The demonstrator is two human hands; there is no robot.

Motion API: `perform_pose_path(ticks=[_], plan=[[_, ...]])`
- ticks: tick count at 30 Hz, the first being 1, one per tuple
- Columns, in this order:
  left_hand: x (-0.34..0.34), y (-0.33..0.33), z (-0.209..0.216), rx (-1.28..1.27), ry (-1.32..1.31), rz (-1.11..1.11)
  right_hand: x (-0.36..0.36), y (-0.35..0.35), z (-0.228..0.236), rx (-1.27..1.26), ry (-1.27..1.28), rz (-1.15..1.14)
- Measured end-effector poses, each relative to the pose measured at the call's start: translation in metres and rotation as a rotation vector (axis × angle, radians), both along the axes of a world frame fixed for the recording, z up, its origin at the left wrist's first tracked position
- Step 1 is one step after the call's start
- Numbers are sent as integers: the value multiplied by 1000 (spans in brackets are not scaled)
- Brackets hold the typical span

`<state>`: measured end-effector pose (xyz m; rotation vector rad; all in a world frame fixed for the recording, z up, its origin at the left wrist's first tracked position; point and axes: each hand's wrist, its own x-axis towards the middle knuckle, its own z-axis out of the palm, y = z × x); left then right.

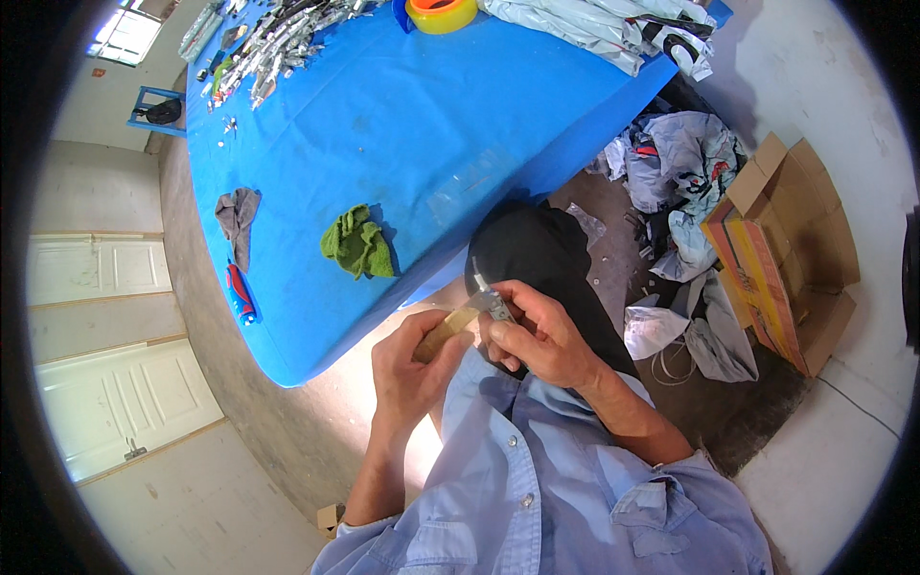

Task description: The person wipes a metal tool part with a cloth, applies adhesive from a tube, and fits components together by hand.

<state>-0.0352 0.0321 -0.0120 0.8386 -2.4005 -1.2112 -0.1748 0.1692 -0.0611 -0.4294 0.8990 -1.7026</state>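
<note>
hands (410, 360) (544, 337) close together, fingers (526, 299) curled, both forearms (632, 414) angled inward

A flat tan strip (444, 333) is slanting toward two o'clock. At its upper end, a small silvery piece (495, 308) is showing, its thin pale tip (479, 275) pointing toward eleven o'clock.

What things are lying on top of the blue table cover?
On the blue cover I see a green cloth, a grey cloth, a red-and-blue object, small silvery pieces, a yellow roll and grey plastic. Anything beneath these is hidden.
</note>
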Motion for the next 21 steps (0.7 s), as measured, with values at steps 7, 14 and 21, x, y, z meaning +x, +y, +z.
perform_pose_path(ticks=[7,14,21], plan=[[3,-2,2,186,-18,-2,0,-1,3,53,51,16],[6,-5,-1,557,-41,21,0,1,4,87,83,28],[7,-7,0,670,-117,34,1,2,4,100,119,33]])
